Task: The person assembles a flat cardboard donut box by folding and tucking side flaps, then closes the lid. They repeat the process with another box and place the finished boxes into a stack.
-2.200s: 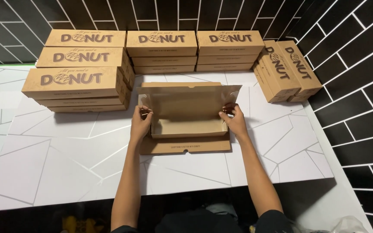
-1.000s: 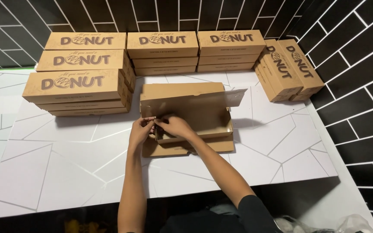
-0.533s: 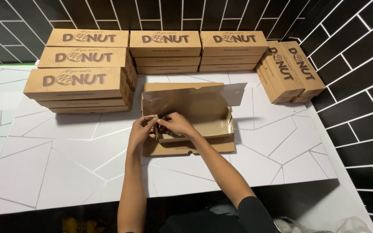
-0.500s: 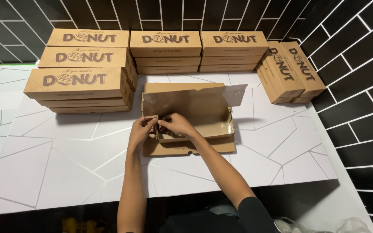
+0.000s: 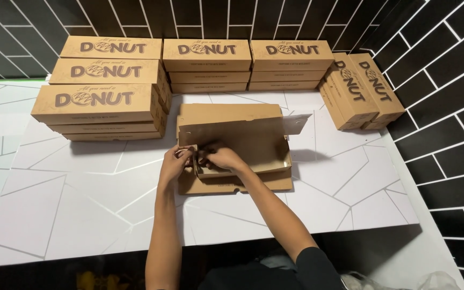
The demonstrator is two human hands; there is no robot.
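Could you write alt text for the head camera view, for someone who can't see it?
Two bare hands, left hand and right hand, pinch the left corner of a half-folded brown cardboard box on a white tabletop. Stacks of closed brown printed boxes line the black tiled wall.

We note the open box [image 5: 243,142] near the counter's middle as plain kraft brown, with dark brown lettering on the closed boxes [image 5: 100,102] stacked along the far edge and at the far right corner. The counter [image 5: 81,209] is white, crossed by thin grey lines in an irregular angular pattern. The wall [image 5: 447,96] behind shows black tiles with white grout.
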